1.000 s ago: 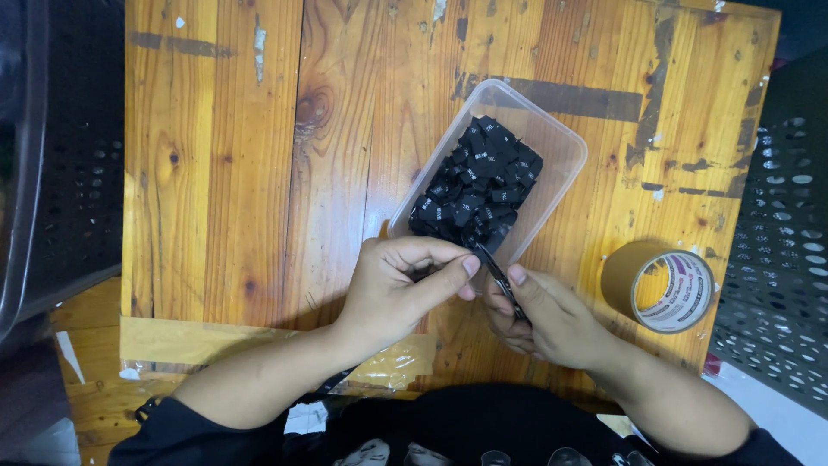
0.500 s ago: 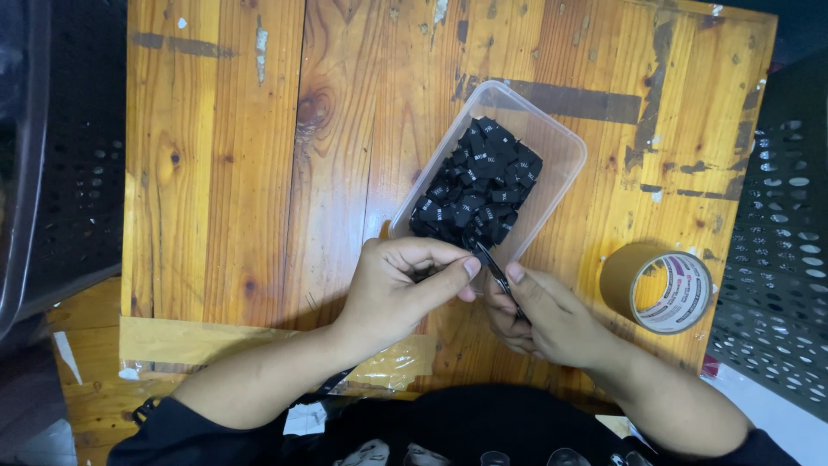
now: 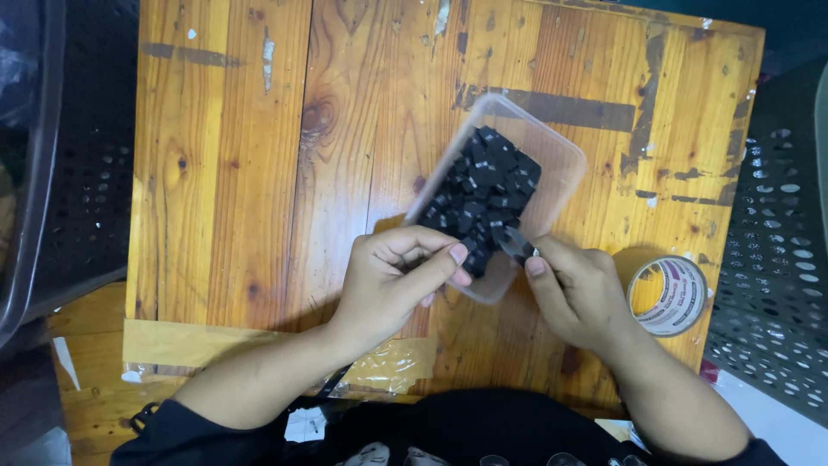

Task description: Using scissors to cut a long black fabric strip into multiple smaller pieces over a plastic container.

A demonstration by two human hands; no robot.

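Left hand [image 3: 392, 280]: I am seeing it curling at the near end of the container, fingers [image 3: 431, 263] pressed together, thumb lying across them; whether a part sits inside I cannot tell.
Right hand [image 3: 576, 289]: I am watching its fingers [image 3: 535, 263] pinching a small dark tool [image 3: 516, 245], the tip pointing at the parts.
Container [image 3: 565, 168]: clear plastic, lying slantwise on the worktop [image 3: 259, 173], its near end touching both hands.
Black parts [image 3: 483, 198]: small pieces piling inside the container.
Tape roll [image 3: 668, 295]: lying flat just beside the right hand.
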